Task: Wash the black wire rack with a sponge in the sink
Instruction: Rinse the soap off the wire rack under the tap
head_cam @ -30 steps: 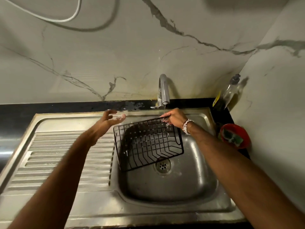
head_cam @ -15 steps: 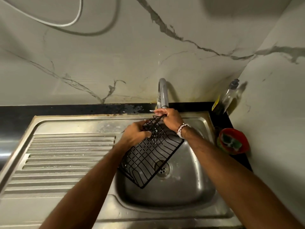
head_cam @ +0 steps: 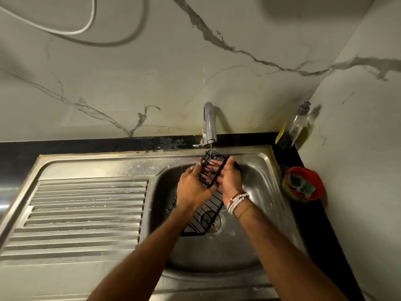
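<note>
The black wire rack (head_cam: 200,216) stands on edge over the steel sink (head_cam: 256,170), its upper end under a thin stream of water from the tap (head_cam: 209,124). My left hand (head_cam: 192,187) grips the rack's left side near the top. My right hand (head_cam: 231,181), with bead bracelets at the wrist, holds the rack's right side, fingers curled through behind the wires. The sponge (head_cam: 300,184) lies in a red bowl on the counter to the right of the sink, away from both hands.
A ribbed steel drainboard (head_cam: 86,216) lies left of the basin. A clear soap bottle (head_cam: 297,124) stands in the back right corner. The red bowl (head_cam: 315,196) sits by the right wall. A marble wall rises behind, with a white cable hanging at the top left.
My left hand came in from the left and took hold of the rack. The rack turned from nearly flat to standing on edge, and both hands now hold it under the tap.
</note>
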